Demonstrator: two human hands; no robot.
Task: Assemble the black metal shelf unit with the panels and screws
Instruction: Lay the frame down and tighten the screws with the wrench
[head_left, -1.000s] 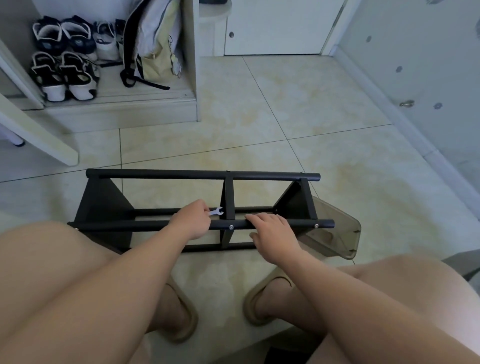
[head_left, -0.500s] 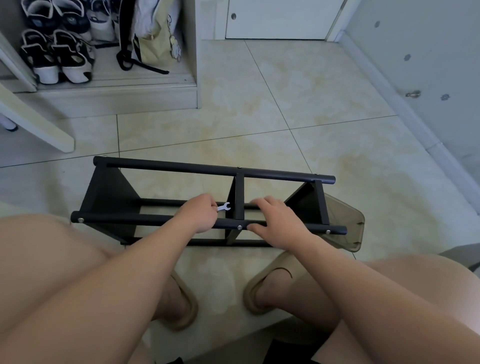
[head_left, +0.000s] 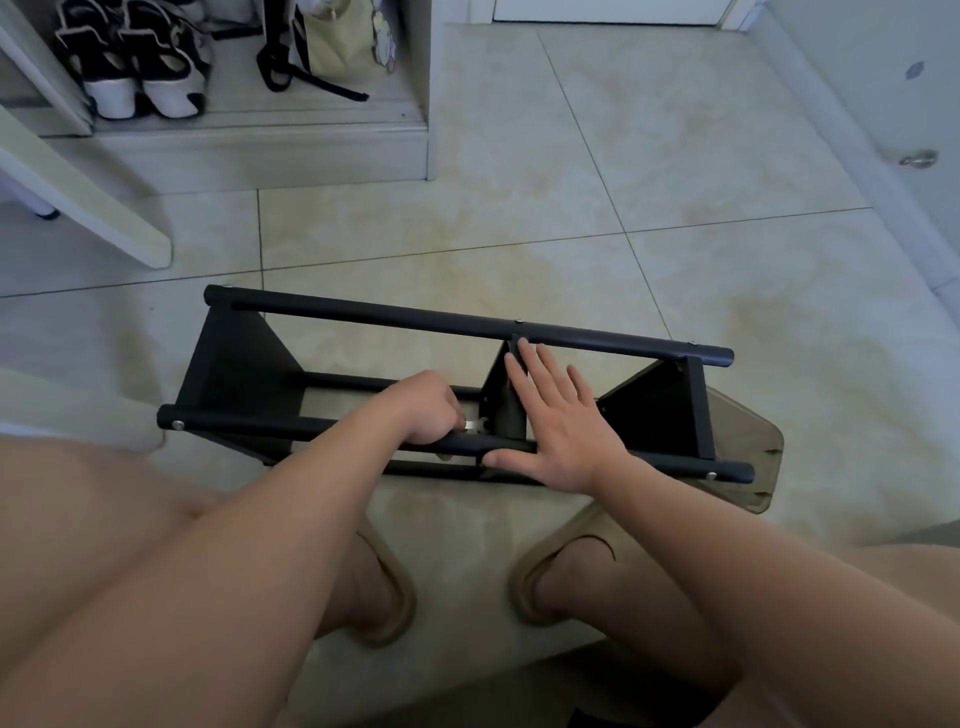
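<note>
Head view: mid-tightening on the shelf (head_left: 363, 313), I guess
Left hand (head_left: 423, 410) pinches the wrench (head_left: 475, 425); right hand (head_left: 566, 436) spread flat on top, likely steadying it.

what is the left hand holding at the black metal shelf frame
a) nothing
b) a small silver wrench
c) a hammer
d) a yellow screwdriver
b: the left hand grips a small silver wrench just left of the middle black panel of the black metal shelf frame, while the right hand is spread flat with straight fingers.
</note>
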